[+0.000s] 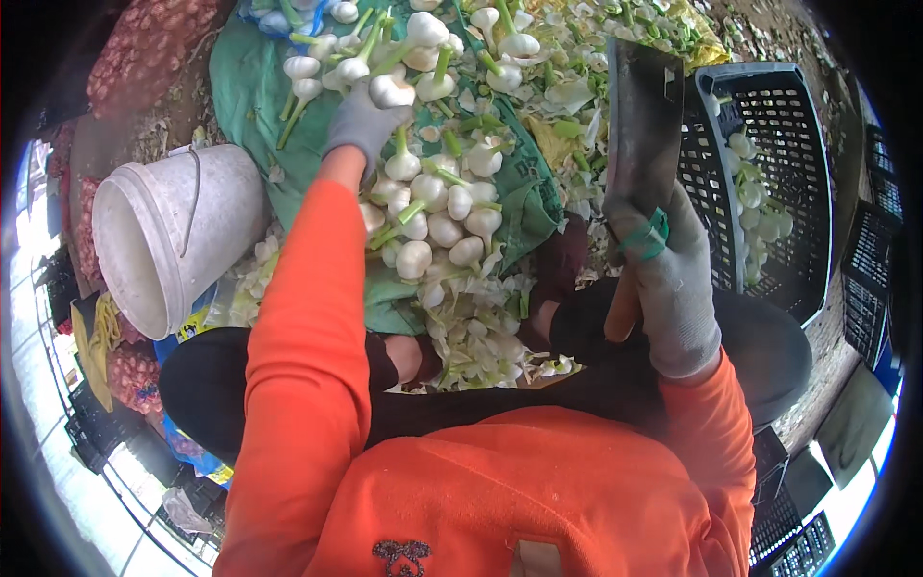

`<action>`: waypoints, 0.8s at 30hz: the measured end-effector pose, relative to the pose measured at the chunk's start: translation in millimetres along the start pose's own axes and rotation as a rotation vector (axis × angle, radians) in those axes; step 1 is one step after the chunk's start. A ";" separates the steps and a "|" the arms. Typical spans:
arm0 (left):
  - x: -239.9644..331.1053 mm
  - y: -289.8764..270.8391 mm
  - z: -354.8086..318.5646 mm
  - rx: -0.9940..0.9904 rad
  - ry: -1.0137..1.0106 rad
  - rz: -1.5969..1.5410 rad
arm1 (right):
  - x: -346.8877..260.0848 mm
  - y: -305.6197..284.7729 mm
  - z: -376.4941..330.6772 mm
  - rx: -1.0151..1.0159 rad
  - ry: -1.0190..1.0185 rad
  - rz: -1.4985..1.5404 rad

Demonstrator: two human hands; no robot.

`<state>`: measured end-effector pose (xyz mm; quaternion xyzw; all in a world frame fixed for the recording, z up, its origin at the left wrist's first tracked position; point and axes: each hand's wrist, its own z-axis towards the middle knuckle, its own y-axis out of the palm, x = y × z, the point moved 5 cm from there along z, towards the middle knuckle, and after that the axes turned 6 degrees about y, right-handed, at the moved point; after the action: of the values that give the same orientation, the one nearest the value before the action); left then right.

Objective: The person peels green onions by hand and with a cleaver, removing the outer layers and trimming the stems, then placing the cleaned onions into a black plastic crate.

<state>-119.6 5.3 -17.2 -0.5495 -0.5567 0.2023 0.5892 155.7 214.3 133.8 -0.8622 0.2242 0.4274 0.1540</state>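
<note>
My left hand (368,123), in a grey glove, reaches forward into a heap of white garlic bulbs. Its fingers are closed around one garlic bulb (391,91) with a green stem; part of the grip is hidden. More trimmed and stemmed bulbs (444,229) lie just right of my wrist and toward me. Over on the right, my gloved right hand (675,279) grips a cleaver (644,125), its broad dark blade pointing away from me and its wooden handle end showing below the fist. A green band (646,236) wraps the glove's fingers.
Green sacking (245,91) lies under the garlic. A white bucket (216,226) rests tipped on its side at left. On the right a black plastic crate (812,192) holds some garlic. Peelings (471,337) cover the ground between my feet. Red net sacks (154,48) stand far left.
</note>
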 end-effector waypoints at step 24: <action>148.4 -83.2 -216.7 -0.046 0.641 -0.776 | -7.5 36.3 -74.9 0.236 -1.370 -1.095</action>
<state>83.9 13.8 168.2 -0.3493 -0.5153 -0.2232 0.7501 182.8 151.0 181.2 -0.3815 -0.3188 0.6906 0.5253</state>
